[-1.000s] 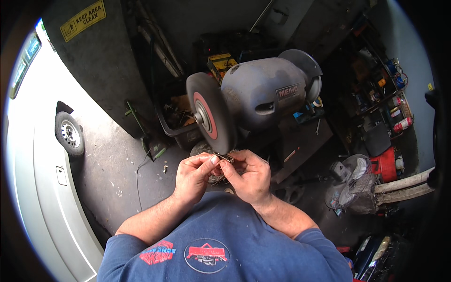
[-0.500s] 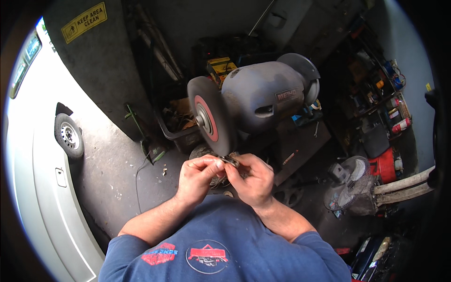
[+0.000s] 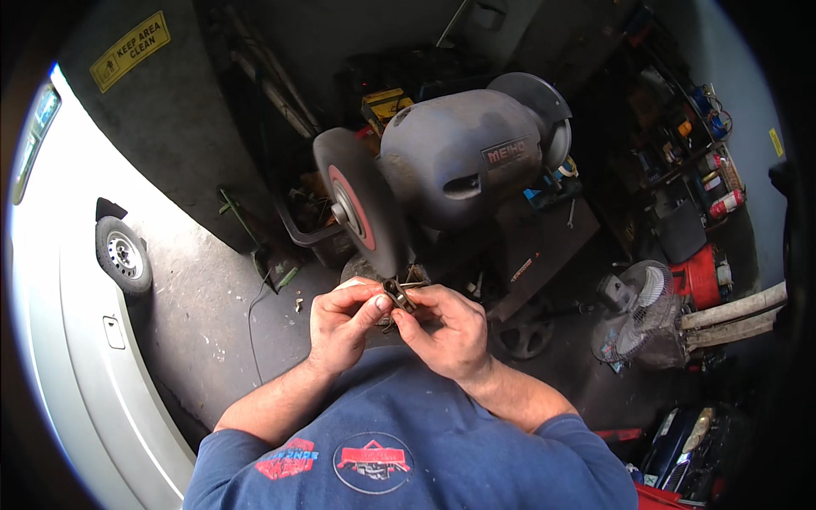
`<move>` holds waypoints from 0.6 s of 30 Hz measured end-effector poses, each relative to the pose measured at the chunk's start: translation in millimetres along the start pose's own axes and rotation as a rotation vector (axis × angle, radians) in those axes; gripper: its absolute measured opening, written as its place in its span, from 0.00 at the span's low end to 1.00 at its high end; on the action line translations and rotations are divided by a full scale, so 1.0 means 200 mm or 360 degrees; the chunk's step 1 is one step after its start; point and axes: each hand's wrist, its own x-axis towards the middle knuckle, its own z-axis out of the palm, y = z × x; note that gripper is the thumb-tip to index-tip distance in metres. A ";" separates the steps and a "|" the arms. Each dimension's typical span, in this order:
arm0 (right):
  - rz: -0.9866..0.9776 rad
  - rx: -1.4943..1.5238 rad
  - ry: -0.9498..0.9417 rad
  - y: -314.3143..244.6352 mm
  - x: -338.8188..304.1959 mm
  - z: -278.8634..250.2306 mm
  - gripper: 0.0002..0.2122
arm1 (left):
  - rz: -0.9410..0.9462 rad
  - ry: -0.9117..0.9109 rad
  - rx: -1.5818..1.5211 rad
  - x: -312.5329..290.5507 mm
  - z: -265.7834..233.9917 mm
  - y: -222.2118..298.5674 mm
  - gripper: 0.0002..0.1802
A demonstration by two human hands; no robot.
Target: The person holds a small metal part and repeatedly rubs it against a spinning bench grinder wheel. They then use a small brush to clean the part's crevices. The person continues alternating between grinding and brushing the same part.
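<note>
A small dark metal part (image 3: pixel 399 296) with a bright edge sits pinched between both hands, just below the near edge of the grinding wheel (image 3: pixel 387 225). My left hand (image 3: pixel 344 323) grips its left end between thumb and fingers. On the other side, my right hand (image 3: pixel 449 330) pinches it with thumb and forefinger. Whether the part touches the wheel I cannot tell. The wheel, dark with a red centre, belongs to a grey bench grinder (image 3: pixel 442 157). Fingers hide some of the part.
A second, guarded wheel (image 3: pixel 557 140) is on the grinder's far right. Below it lies a dark plate (image 3: pixel 531 263). A fan (image 3: pixel 633 310) stands to the right, near cluttered shelves (image 3: pixel 680 178). At the left are a white vehicle (image 3: pixel 68 340) and a cable (image 3: pixel 253 340) on the floor.
The metal part has turned from nearly level to a steeper slant, and both hands have drawn slightly down from the wheel. The whole view has shifted a little.
</note>
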 end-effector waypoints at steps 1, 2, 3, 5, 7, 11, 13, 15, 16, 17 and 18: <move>0.0103 0.0096 -0.0015 0.00 0.01 0.01 0.10 | -0.0030 0.0042 -0.0068 0.00 0.00 0.00 0.08; 0.0131 0.0111 -0.0048 0.00 0.02 0.01 0.08 | -0.0097 0.0049 -0.0185 0.00 0.00 0.00 0.07; 0.0160 0.0114 -0.0047 0.01 0.03 0.01 0.08 | -0.0150 0.0054 -0.0222 0.01 0.00 0.00 0.07; 0.0245 0.0220 -0.0063 0.01 0.06 0.02 0.08 | -0.0259 0.0049 -0.0304 0.02 -0.01 0.00 0.07; 0.0341 0.0310 -0.0089 0.02 0.08 0.03 0.07 | -0.0307 0.0107 -0.0293 0.02 -0.01 0.01 0.07; 0.0584 0.0528 -0.0087 0.02 0.11 0.05 0.05 | -0.0382 0.0196 -0.0251 0.03 -0.01 0.02 0.08; 0.0663 0.0595 -0.0086 0.02 0.12 0.05 0.05 | -0.0392 0.0222 -0.0229 0.04 -0.01 0.03 0.08; 0.0701 0.0694 -0.0087 0.03 0.14 0.05 0.04 | -0.0384 0.0231 -0.0221 0.04 0.00 0.03 0.08; 0.0726 0.0674 -0.0093 0.04 0.14 0.05 0.05 | -0.0363 0.0224 -0.0182 0.04 0.00 0.04 0.08; 0.0752 0.0695 -0.0095 0.04 0.14 0.05 0.05 | -0.0351 0.0217 -0.0154 0.04 0.00 0.04 0.08; 0.0805 0.0749 -0.0092 0.04 0.13 0.05 0.05 | -0.0341 0.0214 -0.0132 0.04 -0.01 0.04 0.08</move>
